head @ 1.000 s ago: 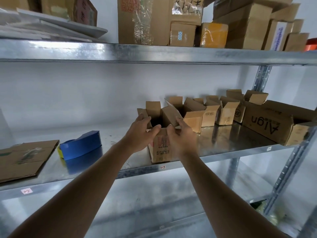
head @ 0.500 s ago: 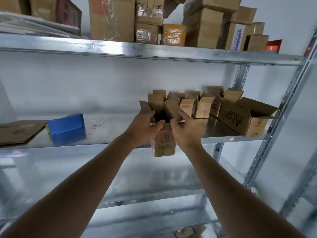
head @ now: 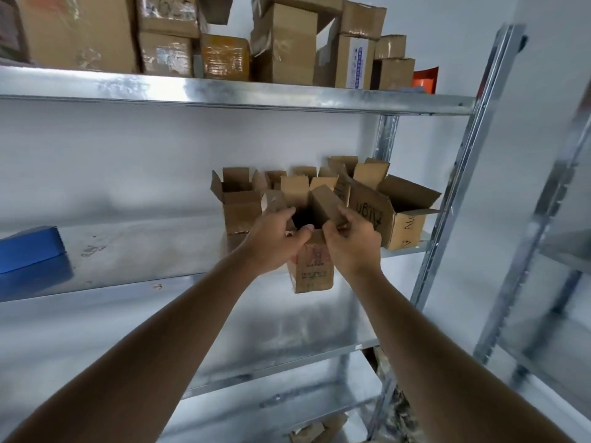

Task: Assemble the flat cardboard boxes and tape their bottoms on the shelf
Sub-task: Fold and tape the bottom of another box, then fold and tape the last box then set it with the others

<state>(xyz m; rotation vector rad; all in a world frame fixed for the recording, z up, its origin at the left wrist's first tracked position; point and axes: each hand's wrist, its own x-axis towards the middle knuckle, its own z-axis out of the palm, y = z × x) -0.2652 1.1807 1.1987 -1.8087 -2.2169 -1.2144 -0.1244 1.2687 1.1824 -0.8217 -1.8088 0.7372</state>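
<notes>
In front of the metal shelf (head: 134, 251), out past its near edge, a small cardboard box (head: 315, 270) is held upright with its top flaps open. The left hand (head: 271, 243) grips its left side, thumb hooked over the rim. The right hand (head: 353, 243) pinches the right flap. Beyond them on the shelf stand more open boxes (head: 240, 203), a larger printed carton (head: 395, 215) to the right, and a blue tape dispenser (head: 30, 249) far left.
</notes>
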